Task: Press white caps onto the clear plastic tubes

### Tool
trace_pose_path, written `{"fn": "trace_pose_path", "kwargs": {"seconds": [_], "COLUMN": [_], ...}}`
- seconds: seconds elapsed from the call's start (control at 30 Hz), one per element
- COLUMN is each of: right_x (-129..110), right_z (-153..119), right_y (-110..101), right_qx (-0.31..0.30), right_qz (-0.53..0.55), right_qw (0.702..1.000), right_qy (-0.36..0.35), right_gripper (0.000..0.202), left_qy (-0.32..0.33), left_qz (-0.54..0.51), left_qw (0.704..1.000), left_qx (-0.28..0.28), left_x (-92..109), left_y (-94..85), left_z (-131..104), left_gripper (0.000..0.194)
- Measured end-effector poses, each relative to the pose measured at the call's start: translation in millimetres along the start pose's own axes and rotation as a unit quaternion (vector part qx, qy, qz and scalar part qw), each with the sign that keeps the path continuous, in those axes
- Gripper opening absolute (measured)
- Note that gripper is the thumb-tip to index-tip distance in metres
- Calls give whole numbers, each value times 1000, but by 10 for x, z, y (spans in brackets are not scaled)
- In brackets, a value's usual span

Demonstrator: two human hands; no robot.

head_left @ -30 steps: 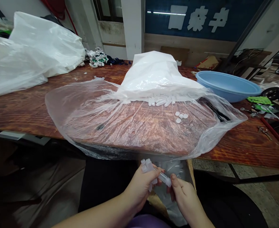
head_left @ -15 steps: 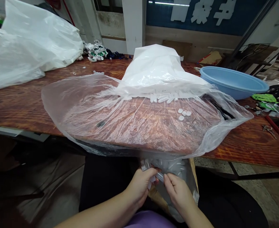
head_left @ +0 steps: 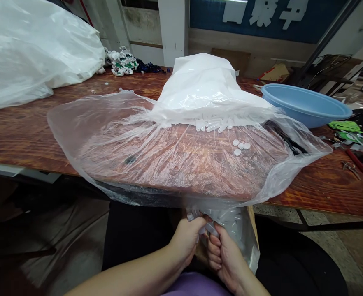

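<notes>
Low in the view, above the lap, my left hand (head_left: 186,238) is closed around small clear plastic tubes (head_left: 194,213) that stick out past its thumb. Close beside it on the right, my right hand (head_left: 220,250) has its fingers curled, with thumb and forefinger on a translucent tube piece (head_left: 211,229) between the hands. Just behind the hands, a plastic-lined box (head_left: 252,230) holds several clear tubes (head_left: 231,220). On the table, a large clear plastic bag (head_left: 169,164) lies spread out, with more tubes (head_left: 214,125) near its white part and several white caps (head_left: 237,151).
The wooden table (head_left: 311,185) has a blue basin (head_left: 305,105) at right, keys (head_left: 351,167) and green cloth (head_left: 345,126) beyond. A white sack (head_left: 45,49) stands at left, near white and green parts (head_left: 124,61). The table's front edge lies just beyond the hands.
My right hand has turned and its fingers have curled in more, close against my left hand. The view has shifted slightly.
</notes>
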State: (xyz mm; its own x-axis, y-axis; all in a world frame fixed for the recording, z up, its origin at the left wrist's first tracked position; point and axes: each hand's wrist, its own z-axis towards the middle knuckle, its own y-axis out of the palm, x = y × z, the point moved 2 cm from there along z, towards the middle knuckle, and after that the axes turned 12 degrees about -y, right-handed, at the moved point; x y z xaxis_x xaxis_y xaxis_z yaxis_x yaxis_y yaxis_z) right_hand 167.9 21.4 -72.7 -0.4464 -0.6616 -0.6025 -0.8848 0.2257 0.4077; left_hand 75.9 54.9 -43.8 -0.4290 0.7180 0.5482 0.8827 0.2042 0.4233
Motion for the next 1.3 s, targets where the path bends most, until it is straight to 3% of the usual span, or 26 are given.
{"fn": "trace_pose_path", "kwargs": {"seconds": [0.1, 0.23, 0.33, 0.4, 0.5, 0.57, 0.63, 0.7, 0.73, 0.77, 0.8, 0.87, 0.97, 1.03, 1.07, 1.2, 1.23, 1.3], "right_x": [-100, -409, -539, -598, -766, -995, -1353, -1761, -1937, -2087, -2212, -2367, -2375, -2276, -2207, -1850, -1750, -1548], "right_z": [-20, -41, -89, -174, -400, -554, -619, -562, -476, -356, -218, 46, 251, 203, 125, -401, -538, -755], "right_y": [-36, -145, -220, -262, -252, -195, -114, -15, 45, 102, 146, 221, 298, 307, 295, 188, 163, 129], "right_qx": [13, 59, 61, 22, -108, -158, -84, 65, 108, 133, 163, 188, 176, 163, 153, 45, 11, -63], "right_qz": [23, -88, -158, -274, -450, -498, -525, -565, -604, -647, -680, -726, -754, -744, -721, -552, -538, -565], "right_qw": [1000, 984, 980, 958, 875, 825, 775, 677, 618, 574, 549, 520, 496, 499, 519, 655, 666, 655], "right_qy": [5, -142, -101, -81, -144, -217, -341, -468, -492, -484, -458, -408, -393, -414, -434, -514, -516, -498], "right_gripper": [45, 47, 66, 66, 46, 36, 29, 25, 22, 21, 25, 32, 27, 21, 21, 27, 26, 22], "left_qy": [-2, -32, -45, -69, -85, -74, -55, -32, -16, 3, 23, 57, 87, 95, 95, 62, 52, 37], "left_qz": [3, -40, -23, 35, 151, 212, 256, 311, 346, 383, 418, 460, 468, 464, 462, 428, 412, 382], "left_qw": [1000, 998, 998, 993, 974, 959, 945, 927, 916, 904, 892, 872, 865, 865, 865, 873, 878, 887], "left_qx": [4, -21, -46, -86, -148, -175, -198, -206, -200, -188, -174, -155, -157, -165, -170, -225, -239, -255], "left_x": [14, 76, 115, 109, 73, 47, 20, -9, -22, -32, -38, -33, 16, 70, 101, 224, 256, 321], "left_y": [53, 125, 116, 88, 34, 9, 3, 3, -1, -9, -22, -56, -108, -125, -126, -99, -90, -75], "left_z": [35, 84, 84, 60, 13, -8, -23, -35, -41, -45, -49, -58, -81, -113, -132, -208, -224, -253], "left_gripper": [15, 21, 28, 32, 37, 37, 32, 22, 17, 13, 10, 8, 11, 15, 17, 29, 32, 38]}}
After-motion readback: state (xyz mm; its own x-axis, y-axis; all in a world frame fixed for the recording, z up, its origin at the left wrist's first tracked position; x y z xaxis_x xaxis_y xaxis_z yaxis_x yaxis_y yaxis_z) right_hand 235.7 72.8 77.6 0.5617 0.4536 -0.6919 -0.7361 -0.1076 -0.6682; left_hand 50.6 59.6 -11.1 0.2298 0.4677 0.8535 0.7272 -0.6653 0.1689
